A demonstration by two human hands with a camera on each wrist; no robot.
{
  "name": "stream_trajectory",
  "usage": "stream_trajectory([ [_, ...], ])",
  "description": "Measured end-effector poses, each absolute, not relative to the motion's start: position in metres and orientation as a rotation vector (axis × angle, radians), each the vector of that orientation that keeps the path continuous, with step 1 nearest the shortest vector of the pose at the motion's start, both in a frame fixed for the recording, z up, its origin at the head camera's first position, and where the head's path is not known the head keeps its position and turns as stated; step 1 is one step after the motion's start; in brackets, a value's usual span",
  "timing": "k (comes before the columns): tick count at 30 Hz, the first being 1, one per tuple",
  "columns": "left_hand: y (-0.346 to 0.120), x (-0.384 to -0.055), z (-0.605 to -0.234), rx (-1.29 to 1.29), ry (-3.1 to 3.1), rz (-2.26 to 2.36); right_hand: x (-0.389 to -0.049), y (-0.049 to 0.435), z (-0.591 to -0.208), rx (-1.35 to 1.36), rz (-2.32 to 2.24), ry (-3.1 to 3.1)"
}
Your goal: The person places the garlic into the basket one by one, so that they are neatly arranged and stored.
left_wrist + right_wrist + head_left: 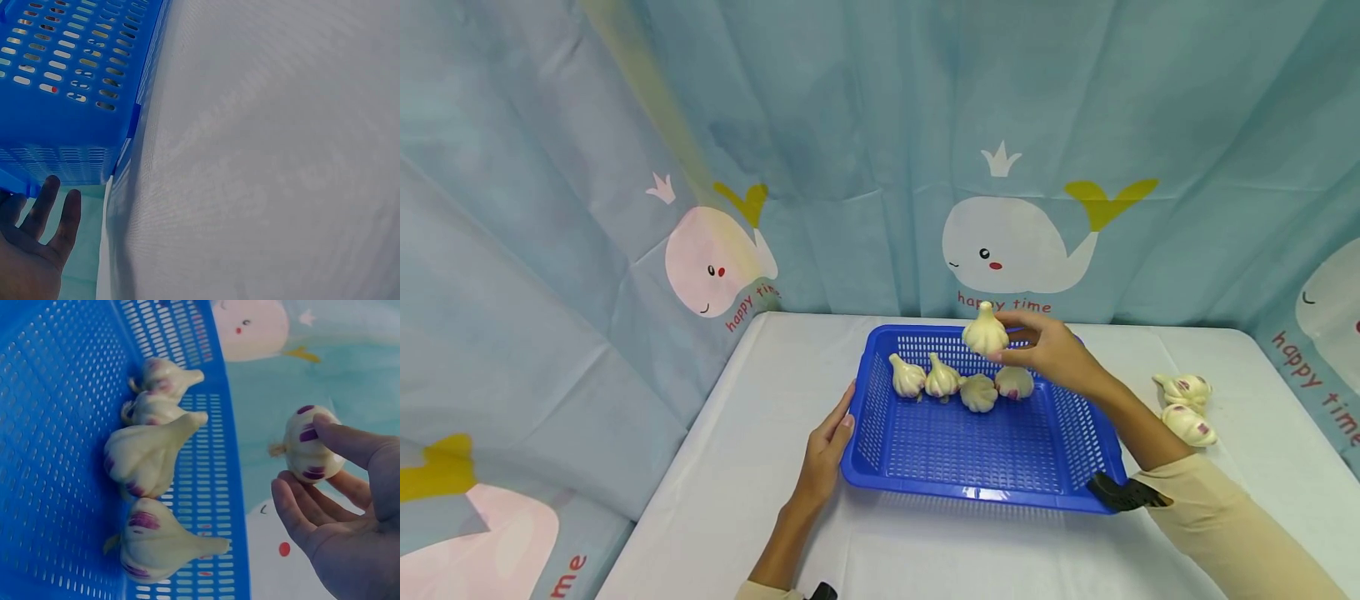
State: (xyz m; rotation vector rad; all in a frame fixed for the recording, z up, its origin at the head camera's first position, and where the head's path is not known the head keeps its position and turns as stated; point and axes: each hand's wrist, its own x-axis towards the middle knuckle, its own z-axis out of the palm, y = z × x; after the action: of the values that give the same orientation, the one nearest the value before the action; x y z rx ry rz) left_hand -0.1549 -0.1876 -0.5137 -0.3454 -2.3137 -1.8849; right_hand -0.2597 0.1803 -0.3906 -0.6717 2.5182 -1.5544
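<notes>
A blue plastic basket point(977, 497) with slotted walls stands before me on the white table. Inside it, several garlic bulbs point(942, 379) form a row along the far wall; the right wrist view shows them with purple patches. My right hand point(1048, 350) pinches another garlic bulb point(312, 444) between thumb and fingers, above the basket's far rim, with its stem pointing up. At the basket's left side is my left hand point(826, 454), touching the rim. Its visible fingers point(69, 222) look fairly straight and spread in the left wrist view.
Two more garlic bulbs, one upper point(1187, 389) and one lower point(1189, 425), lie on the table right of the basket. A blue curtain point(865, 167) with printed whales hangs behind the white tabletop point(752, 400) and along its sides.
</notes>
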Motion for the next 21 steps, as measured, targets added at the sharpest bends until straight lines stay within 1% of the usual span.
stream_trajectory([
  [7,-0.188,-0.155,-0.513,-0.36,-2.291,-1.897,-0.264,0.17,-0.393,-0.668,-1.534,2.483],
  [21,-0.187,-0.156,-0.512,-0.367,-2.286,-1.91,-0.273,0.15,-0.401,-0.764,-1.492,2.413],
])
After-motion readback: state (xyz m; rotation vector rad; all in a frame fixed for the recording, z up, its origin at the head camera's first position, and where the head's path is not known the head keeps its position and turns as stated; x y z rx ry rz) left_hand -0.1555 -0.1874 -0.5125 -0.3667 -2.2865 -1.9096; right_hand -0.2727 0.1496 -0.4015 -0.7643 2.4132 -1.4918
